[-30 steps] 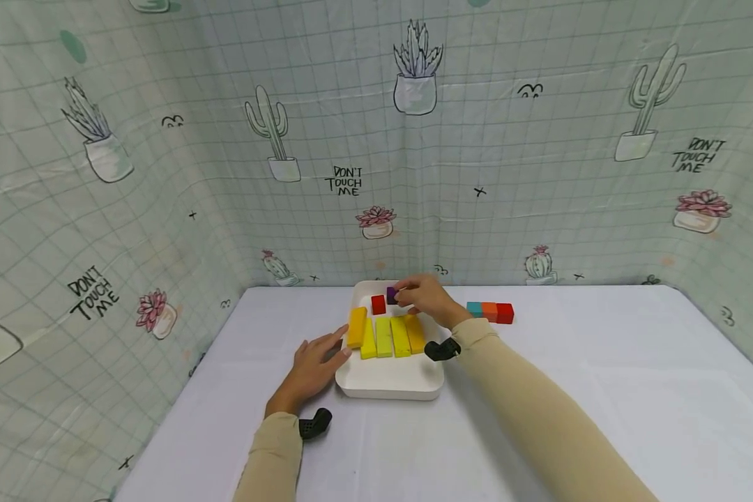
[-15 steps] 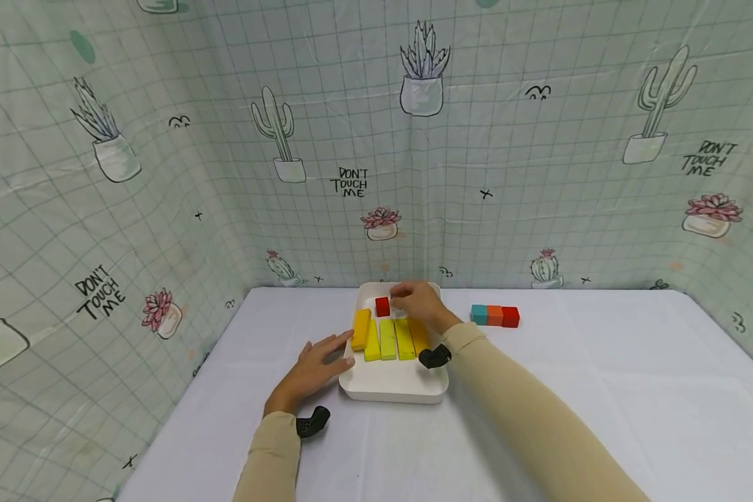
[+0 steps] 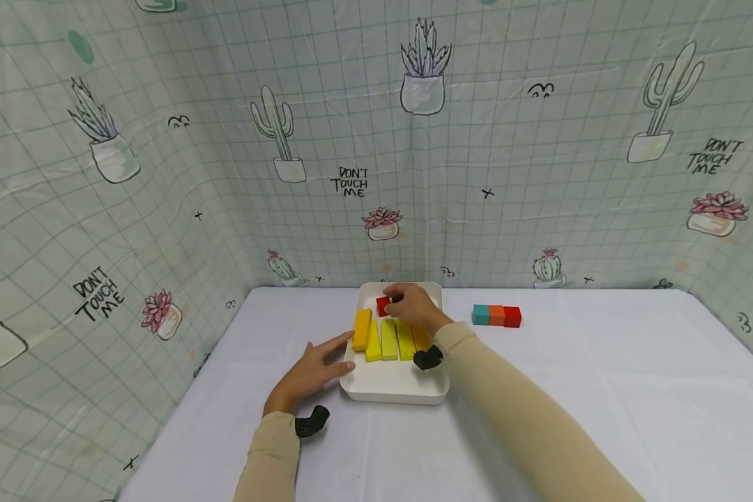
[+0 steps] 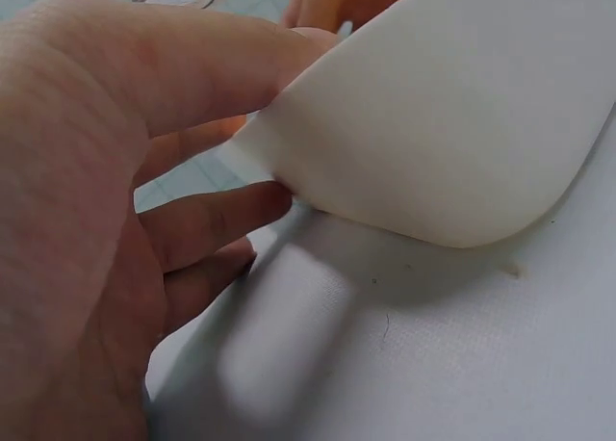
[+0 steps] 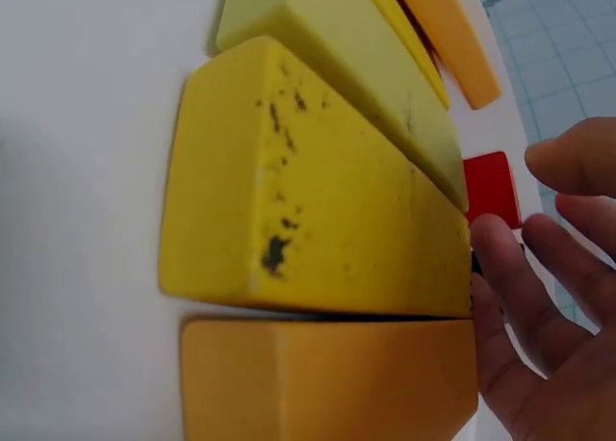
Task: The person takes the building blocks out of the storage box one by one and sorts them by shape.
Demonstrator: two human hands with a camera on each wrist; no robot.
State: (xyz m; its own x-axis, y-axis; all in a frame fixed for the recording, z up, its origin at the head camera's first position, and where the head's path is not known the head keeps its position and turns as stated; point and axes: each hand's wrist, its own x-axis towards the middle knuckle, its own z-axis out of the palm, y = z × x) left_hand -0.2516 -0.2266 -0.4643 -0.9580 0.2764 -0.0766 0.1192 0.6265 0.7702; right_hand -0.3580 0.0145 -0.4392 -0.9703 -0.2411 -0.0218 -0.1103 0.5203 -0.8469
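Observation:
My right hand [image 3: 411,305] is over the far part of a white tray [image 3: 392,392], fingers curled about a dark purple cube [image 3: 397,298] that shows between them. Its fingertips touch or nearly touch a red cube [image 3: 383,305] just left of it; in the right wrist view the hand [image 5: 549,297] covers most of the purple one. My left hand [image 3: 307,375] rests its spread fingers on the tray's left side. In the left wrist view, they touch the tray's outer wall [image 4: 433,142]. Yellow block [image 5: 327,200] and orange block [image 5: 356,378] lie nearest my right hand.
Several yellow, lime [image 3: 388,339] and orange [image 3: 361,330] blocks stand in a row across the tray. Right of it on the white cloth, a teal cube [image 3: 480,314], an orange cube [image 3: 496,315] and a red cube [image 3: 512,316] touch in a line. A patterned curtain hangs behind.
My right hand has carried the purple cube to beside the tray's red cube, then shifted slightly left, its fingertips now reaching over that red cube. My left hand has stayed at the tray.

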